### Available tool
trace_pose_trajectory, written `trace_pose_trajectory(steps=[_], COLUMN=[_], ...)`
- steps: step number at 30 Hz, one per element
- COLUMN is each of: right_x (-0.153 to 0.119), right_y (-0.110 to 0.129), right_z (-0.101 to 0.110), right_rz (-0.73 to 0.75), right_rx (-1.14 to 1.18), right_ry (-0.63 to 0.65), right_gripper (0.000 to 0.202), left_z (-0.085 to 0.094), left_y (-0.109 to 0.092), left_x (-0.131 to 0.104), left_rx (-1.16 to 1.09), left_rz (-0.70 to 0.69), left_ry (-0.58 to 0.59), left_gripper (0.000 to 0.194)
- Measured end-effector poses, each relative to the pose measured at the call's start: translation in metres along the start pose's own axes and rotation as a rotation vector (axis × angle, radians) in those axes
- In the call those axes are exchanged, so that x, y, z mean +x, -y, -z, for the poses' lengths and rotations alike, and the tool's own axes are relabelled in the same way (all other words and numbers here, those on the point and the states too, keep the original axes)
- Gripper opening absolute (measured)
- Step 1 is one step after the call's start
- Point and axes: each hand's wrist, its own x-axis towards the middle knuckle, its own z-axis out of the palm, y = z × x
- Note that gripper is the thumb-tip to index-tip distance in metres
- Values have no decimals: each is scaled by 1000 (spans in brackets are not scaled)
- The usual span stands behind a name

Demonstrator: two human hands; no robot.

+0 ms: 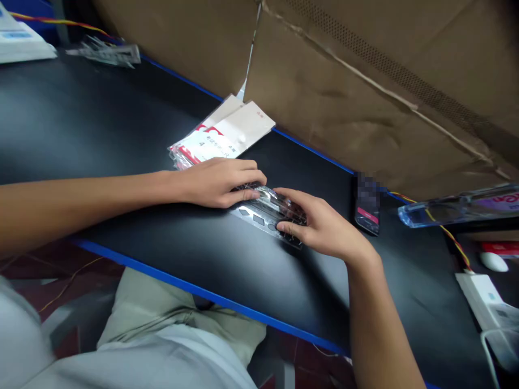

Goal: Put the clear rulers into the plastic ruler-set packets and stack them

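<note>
A small stack of clear plastic drawing rulers lies low over the black table, one of them with cut-out shapes along its edge. My left hand is closed on the stack's left end, thumb along the top. At the other end, my right hand has its thumb and fingers around the right edges. Both palms face the table, and parts of the rulers are hidden under the fingers. Just beyond my left hand are printed plastic packets in white, red and beige, overlapping each other.
A brown cardboard wall runs along the table's far edge. To the right are a phone, a clear bottle, a white power strip and a white mouse. Clear plastic pieces and a white stack lie far left.
</note>
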Motion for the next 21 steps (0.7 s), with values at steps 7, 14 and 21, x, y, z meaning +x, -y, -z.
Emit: trace_pose_trajectory(steps=[7, 14, 21], right_x=[-1, 1, 5], right_y=[1, 8, 4], right_z=[1, 0, -1], right_rz=[38, 61, -28], right_rx=[-83, -56, -88], right_ry=[-57, -69, -174], right_gripper=[50, 50, 29], left_z=[5, 3, 3], left_y=[-5, -6, -8], left_x=[0, 1, 0], left_rx=[38, 158, 256], left_rz=[-51, -123, -127], left_ry=[40, 3, -12], left_gripper=[51, 38, 41])
